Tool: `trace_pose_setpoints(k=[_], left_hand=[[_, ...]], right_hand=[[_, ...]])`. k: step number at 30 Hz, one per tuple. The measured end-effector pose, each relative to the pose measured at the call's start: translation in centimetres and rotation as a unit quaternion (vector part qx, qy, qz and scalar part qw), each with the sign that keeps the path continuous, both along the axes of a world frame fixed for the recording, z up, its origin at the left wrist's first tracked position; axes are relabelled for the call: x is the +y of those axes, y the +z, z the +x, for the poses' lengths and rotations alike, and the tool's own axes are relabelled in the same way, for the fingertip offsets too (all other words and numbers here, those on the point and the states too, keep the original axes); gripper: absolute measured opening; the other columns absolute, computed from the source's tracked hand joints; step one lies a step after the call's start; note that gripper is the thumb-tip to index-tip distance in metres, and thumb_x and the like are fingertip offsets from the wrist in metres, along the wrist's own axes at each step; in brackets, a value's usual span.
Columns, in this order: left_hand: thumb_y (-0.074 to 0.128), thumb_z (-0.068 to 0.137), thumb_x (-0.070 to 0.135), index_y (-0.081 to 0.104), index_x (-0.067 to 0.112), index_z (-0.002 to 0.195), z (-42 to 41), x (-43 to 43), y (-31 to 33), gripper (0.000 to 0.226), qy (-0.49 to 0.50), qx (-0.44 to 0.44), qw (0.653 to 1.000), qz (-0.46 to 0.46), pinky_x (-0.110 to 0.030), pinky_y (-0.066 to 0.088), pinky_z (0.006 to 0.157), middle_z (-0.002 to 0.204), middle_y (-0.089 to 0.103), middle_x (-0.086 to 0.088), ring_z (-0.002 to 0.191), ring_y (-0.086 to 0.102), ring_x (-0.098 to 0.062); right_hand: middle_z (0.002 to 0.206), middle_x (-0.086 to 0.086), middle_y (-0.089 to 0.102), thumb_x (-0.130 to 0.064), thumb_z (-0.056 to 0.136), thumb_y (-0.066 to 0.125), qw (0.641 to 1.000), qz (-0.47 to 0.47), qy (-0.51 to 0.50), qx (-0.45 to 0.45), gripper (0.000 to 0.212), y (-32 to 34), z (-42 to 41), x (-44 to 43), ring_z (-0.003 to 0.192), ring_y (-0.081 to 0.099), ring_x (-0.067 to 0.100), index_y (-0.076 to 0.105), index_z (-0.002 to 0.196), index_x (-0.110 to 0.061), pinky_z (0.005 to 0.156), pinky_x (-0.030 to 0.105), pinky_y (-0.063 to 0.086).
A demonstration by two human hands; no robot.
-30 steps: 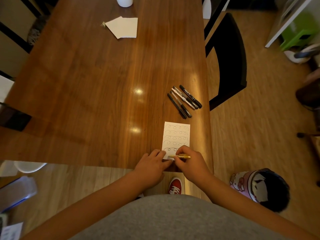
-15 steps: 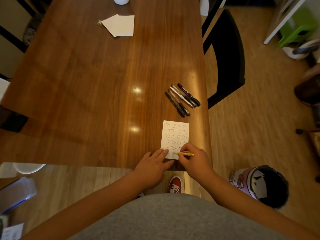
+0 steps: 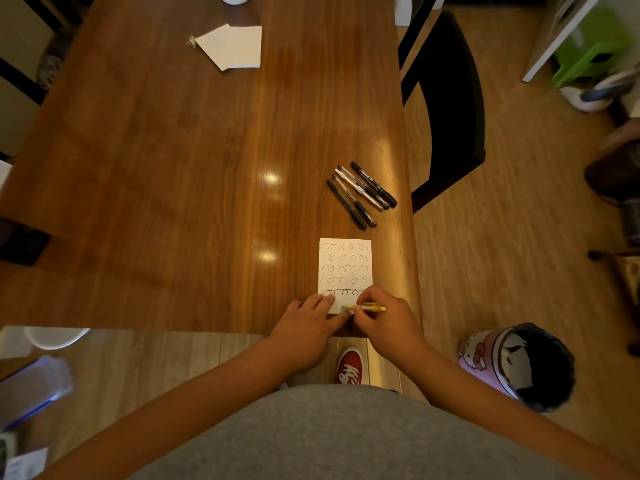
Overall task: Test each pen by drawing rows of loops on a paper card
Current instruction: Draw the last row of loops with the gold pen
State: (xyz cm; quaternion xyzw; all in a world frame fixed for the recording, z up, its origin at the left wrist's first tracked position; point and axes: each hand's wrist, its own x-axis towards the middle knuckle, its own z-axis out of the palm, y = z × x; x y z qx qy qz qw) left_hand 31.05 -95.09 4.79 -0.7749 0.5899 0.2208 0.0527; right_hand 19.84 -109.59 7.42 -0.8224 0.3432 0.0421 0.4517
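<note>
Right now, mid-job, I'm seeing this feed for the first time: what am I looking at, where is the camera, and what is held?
There is no machine here: a person works with two bare hands, and the single picture comes from a camera worn on their head, looking forward and down. The left hand lies flat on the near corner of the paper card, steadying it on the wooden table. The right hand pinches a yellow pen, its tip at the card's lowest row. The card carries several rows of loops. Beyond it lies a bunch of black pens, side by side. Farther up lies a folded white paper; a black chair stands to the right.
</note>
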Motion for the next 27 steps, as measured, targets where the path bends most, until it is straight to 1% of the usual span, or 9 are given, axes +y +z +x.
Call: trace_pose_setpoints(k=[4, 6, 9, 12, 16, 18, 22, 24, 27], left_hand=[[0.052, 0.093, 0.037, 0.018, 0.027, 0.149, 0.2, 0.0, 0.1, 0.066, 0.001, -0.006, 1.000, 0.002, -0.048, 0.035, 0.103, 0.157, 0.019, -0.010, 0.142, 0.020, -0.029], [0.052, 0.093, 0.038, 0.020, 0.026, 0.148, 0.2, 0.0, 0.2, 0.065, 0.003, -0.004, 1.000, -0.001, -0.047, 0.035, 0.103, 0.158, 0.019, -0.009, 0.142, 0.020, -0.028], [0.052, 0.093, 0.038, 0.023, 0.025, 0.147, 0.1, 0.0, 0.2, 0.063, 0.007, 0.000, 1.000, -0.008, -0.047, 0.036, 0.101, 0.158, 0.019, -0.009, 0.140, 0.022, -0.029], [0.051, 0.093, 0.038, 0.023, 0.022, 0.147, -0.2, 0.0, 0.1, 0.063, -0.005, -0.004, 1.000, -0.012, -0.045, 0.037, 0.100, 0.160, 0.013, -0.008, 0.138, 0.025, -0.028], [0.050, 0.093, 0.038, 0.023, 0.017, 0.149, -0.5, 0.0, -0.2, 0.065, -0.016, 0.006, 1.000, -0.023, -0.043, 0.026, 0.113, 0.160, 0.014, -0.009, 0.145, 0.016, -0.027], [0.051, 0.093, 0.037, 0.022, 0.015, 0.149, -0.5, 0.0, -0.3, 0.066, -0.010, 0.021, 0.999, -0.029, -0.042, 0.022, 0.116, 0.161, 0.014, -0.010, 0.146, 0.012, -0.027], [0.050, 0.094, 0.040, 0.014, 0.017, 0.152, -0.5, 0.0, -0.5, 0.072, -0.014, 0.020, 0.999, -0.021, -0.043, 0.022, 0.115, 0.161, 0.011, -0.011, 0.146, 0.011, -0.027], [0.050, 0.094, 0.041, 0.013, 0.017, 0.152, -0.6, 0.0, -0.6, 0.073, -0.021, 0.011, 1.000, -0.018, -0.044, 0.022, 0.115, 0.160, 0.011, -0.012, 0.146, 0.012, -0.029], [0.050, 0.093, 0.042, 0.017, 0.016, 0.151, -0.6, -0.1, -0.7, 0.071, -0.022, 0.005, 0.999, -0.027, -0.045, 0.023, 0.114, 0.160, 0.013, -0.012, 0.145, 0.015, -0.030]], right_hand=[[0.078, -0.014, 0.060, -0.030, 0.092, 0.064, 1.000, -0.009, -0.009, 0.009, 0.010, -0.1, 0.2, -0.2, 0.068, 0.059, 0.004, 0.055, 0.089, -0.034, 0.045, 0.007, 0.040], [0.079, -0.013, 0.060, -0.030, 0.093, 0.063, 1.000, -0.015, -0.011, 0.015, 0.007, -0.1, 0.2, -0.4, 0.070, 0.059, 0.006, 0.056, 0.092, -0.032, 0.050, 0.009, 0.040], [0.080, -0.012, 0.061, -0.028, 0.093, 0.063, 1.000, -0.012, -0.022, 0.010, 0.006, -0.2, 0.0, -0.7, 0.072, 0.061, 0.009, 0.057, 0.093, -0.029, 0.056, 0.018, 0.051], [0.080, -0.011, 0.061, -0.026, 0.092, 0.063, 1.000, -0.006, -0.029, 0.002, 0.006, -0.2, -0.4, -0.9, 0.072, 0.062, 0.010, 0.057, 0.092, -0.028, 0.059, 0.023, 0.056], [0.080, -0.011, 0.062, -0.024, 0.092, 0.063, 0.999, 0.001, -0.037, -0.003, 0.007, -0.2, -1.0, -1.1, 0.073, 0.062, 0.010, 0.057, 0.090, -0.027, 0.058, 0.024, 0.055], [0.081, -0.010, 0.063, -0.022, 0.092, 0.063, 0.999, 0.008, -0.038, -0.008, 0.008, -0.1, -1.2, -1.2, 0.075, 0.063, 0.009, 0.057, 0.089, -0.025, 0.058, 0.026, 0.056], [0.079, -0.012, 0.061, -0.022, 0.092, 0.064, 0.999, 0.003, -0.034, -0.005, 0.009, 0.0, -1.7, -1.3, 0.072, 0.061, 0.006, 0.057, 0.087, -0.025, 0.051, 0.011, 0.042], [0.080, -0.012, 0.061, -0.022, 0.092, 0.064, 0.999, 0.004, -0.034, -0.005, 0.009, 0.0, -1.9, -1.2, 0.073, 0.061, 0.005, 0.057, 0.088, -0.026, 0.048, 0.010, 0.041], [0.079, -0.013, 0.062, -0.023, 0.091, 0.064, 0.999, 0.002, -0.031, -0.010, 0.010, -0.2, -2.1, -1.0, 0.072, 0.061, 0.005, 0.057, 0.087, -0.029, 0.051, 0.010, 0.042]])
